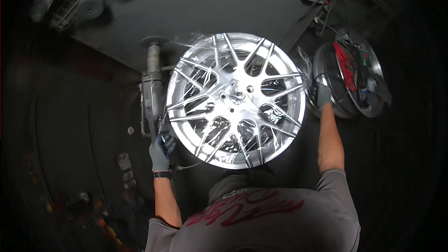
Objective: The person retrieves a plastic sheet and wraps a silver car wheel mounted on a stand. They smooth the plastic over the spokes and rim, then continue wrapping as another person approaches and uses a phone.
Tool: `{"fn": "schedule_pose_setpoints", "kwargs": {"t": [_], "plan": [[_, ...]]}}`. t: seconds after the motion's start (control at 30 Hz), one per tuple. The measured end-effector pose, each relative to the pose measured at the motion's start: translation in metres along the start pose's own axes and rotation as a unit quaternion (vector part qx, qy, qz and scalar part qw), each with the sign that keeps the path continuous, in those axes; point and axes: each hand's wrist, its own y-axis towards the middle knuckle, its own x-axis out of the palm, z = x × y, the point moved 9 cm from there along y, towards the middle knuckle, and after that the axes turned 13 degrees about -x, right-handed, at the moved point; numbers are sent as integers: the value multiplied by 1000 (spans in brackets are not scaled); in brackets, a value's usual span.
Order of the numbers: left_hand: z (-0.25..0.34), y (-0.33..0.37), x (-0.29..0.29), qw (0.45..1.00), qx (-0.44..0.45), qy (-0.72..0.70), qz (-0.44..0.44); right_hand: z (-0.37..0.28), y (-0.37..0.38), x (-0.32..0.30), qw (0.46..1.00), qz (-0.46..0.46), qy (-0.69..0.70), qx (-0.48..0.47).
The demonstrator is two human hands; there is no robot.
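Note:
A shiny silver multi-spoke car wheel rim (240,77) lies face up in front of me. Clear plastic film (196,60) covers it, wrinkled and catching bright glare, with loose edges past the rim's left and right sides. My left hand (161,152), in a grey glove, is closed on the film at the lower left of the rim. Just beyond that hand lies a power polisher (152,88) with a round pad. My right hand (324,95), gloved too, is closed to the right of the rim, by the gathered film edge; its fingertips are partly hidden.
On the right, another wheel (375,60) bears a red cloth (344,65) and a green tool (363,67). A dark table (186,4) stretches behind the rim, with a round pad (91,7) at far left and cables (326,9) at far right. Small items litter the dark lower left.

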Motion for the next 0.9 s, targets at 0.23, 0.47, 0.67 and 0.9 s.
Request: {"fn": "schedule_pose_setpoints", "kwargs": {"t": [0.23, 0.47, 0.67, 0.9], "plan": [[-30, -44, 63, 980, -70, 123, -141, -142, -91, 7, 972, 15, 29, -233], [-49, -43, 40, 960, -5, 239, -147, -161, -119, -5, 907, 104, -270, -307], [-42, -42, 10, 969, 67, 180, -154, -35, -170, -84, 965, 212, 68, -137], [-64, 20, -46, 986, -14, 10, -163, 114, -205, -47, 961, 98, 230, 118]]}}
